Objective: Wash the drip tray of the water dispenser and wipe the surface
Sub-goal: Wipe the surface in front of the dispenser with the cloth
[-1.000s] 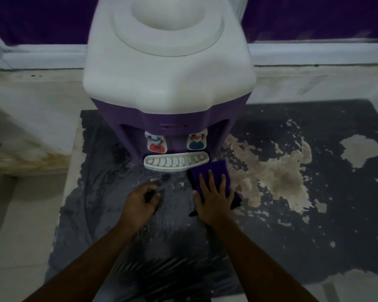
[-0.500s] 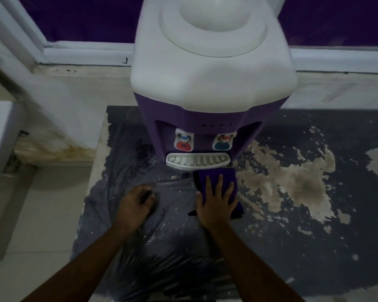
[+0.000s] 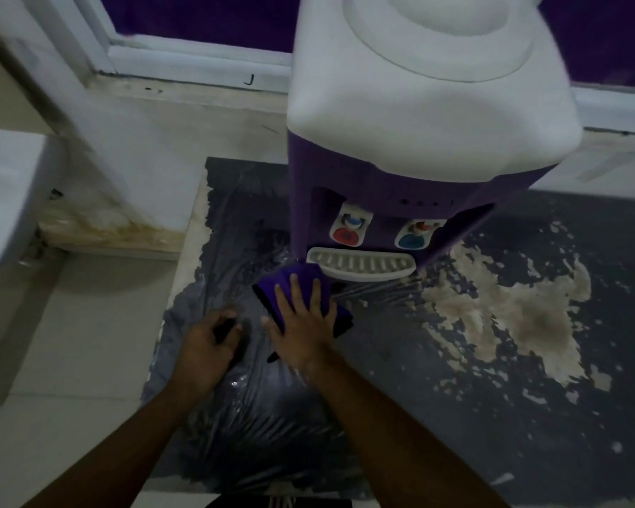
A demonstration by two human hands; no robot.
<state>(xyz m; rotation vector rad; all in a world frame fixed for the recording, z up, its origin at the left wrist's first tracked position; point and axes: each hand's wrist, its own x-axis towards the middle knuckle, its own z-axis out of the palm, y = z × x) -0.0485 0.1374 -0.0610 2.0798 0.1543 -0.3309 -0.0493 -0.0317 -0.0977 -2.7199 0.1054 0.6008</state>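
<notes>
A person wipes the wet, peeling surface (image 3: 492,390) in front of a purple-and-white dispenser (image 3: 418,133). Nearest the camera, the left grip (image 3: 208,348) rests on the surface, fingers curled round a small dark object (image 3: 223,327) too dim to identify. Just to its right, the right grip (image 3: 303,320) lies spread flat, fingers straight, pressing a purple cloth (image 3: 297,278) onto the surface.

Just beyond the right grip's fingertips, the white tray (image 3: 360,265) sits seated in the dispenser's base, below the red tap (image 3: 346,234) and blue tap (image 3: 411,239). The cloth's far edge meets the tray's left corner; whether it touches or tucks under cannot be told.

Over the past second the cloth has swept from below the tray's right end to its left corner, while the left grip has barely shifted. That reads as one wiping stroke across the strip in front of the tray, so the wiping half of the job appears under way. Whether the tray has been washed cannot be judged from here. The pale, patchy area well to the right of the right grip looks untouched.

Farthest off, a white window frame (image 3: 198,64) runs behind the dispenser.
</notes>
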